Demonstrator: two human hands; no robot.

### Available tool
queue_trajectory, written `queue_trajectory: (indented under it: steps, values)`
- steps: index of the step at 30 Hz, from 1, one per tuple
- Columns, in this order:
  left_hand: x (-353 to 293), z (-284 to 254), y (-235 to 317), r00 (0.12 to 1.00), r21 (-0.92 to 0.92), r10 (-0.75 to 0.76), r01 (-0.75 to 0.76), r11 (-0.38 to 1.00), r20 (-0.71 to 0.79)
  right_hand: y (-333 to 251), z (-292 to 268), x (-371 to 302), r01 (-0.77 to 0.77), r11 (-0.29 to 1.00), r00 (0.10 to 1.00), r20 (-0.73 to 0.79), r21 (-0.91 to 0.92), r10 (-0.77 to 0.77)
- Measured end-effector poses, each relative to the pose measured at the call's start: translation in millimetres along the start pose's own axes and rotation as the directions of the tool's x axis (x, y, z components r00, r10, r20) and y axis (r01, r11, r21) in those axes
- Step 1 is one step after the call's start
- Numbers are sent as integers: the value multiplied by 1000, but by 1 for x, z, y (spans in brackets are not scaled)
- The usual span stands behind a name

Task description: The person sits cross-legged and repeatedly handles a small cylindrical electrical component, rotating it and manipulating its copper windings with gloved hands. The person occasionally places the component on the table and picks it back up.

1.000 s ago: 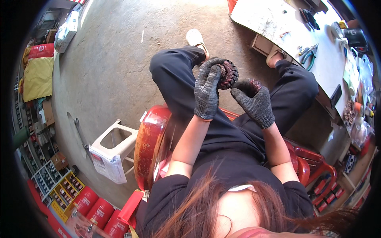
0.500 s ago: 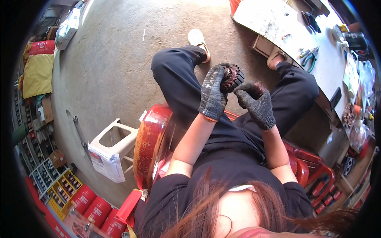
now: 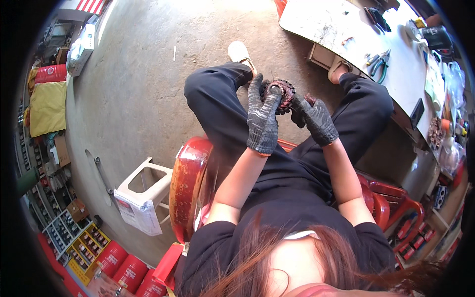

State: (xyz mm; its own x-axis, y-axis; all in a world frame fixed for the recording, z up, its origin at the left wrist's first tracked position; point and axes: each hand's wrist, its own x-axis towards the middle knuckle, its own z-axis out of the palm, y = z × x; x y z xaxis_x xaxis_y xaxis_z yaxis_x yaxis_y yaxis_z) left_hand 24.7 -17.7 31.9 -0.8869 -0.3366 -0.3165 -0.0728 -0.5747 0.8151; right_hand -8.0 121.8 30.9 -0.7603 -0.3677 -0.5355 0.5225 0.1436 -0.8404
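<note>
My left hand, in a grey knitted work glove, grips a motor stator, a dark ridged ring wound with reddish copper-coloured wire. Its thumb lies across the near face, and the fingers pass behind the far left side. My right hand, gloved the same way, is closed with its fingertips at the stator's right edge. A small reddish-brown bundle of wire sticks up from this hand; most of it is hidden by the glove. Both hands are above the gap between my knees.
A white worktable at the right carries green-handled pliers and a dark glove. Left of my red chair stands a beige plastic stool. Red drums and shelves with small parts line the left side.
My left hand has turned the stator so its wound face shows more, and its thumb now lies over it. My right hand has come in against the ring, moving slightly left.
</note>
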Motion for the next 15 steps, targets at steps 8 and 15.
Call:
queue_trajectory:
  steps: [8, 15]
  values:
    - [1, -15, 32, 979, -46, -85, 95, 994, 186, 9, -16, 6, -76, 886, 989, 147, 456, 9]
    - [12, -3, 18, 868, -366, -351, 472, 802, 350, -1, -17, -3, 430, 826, 902, 208, -365, -378]
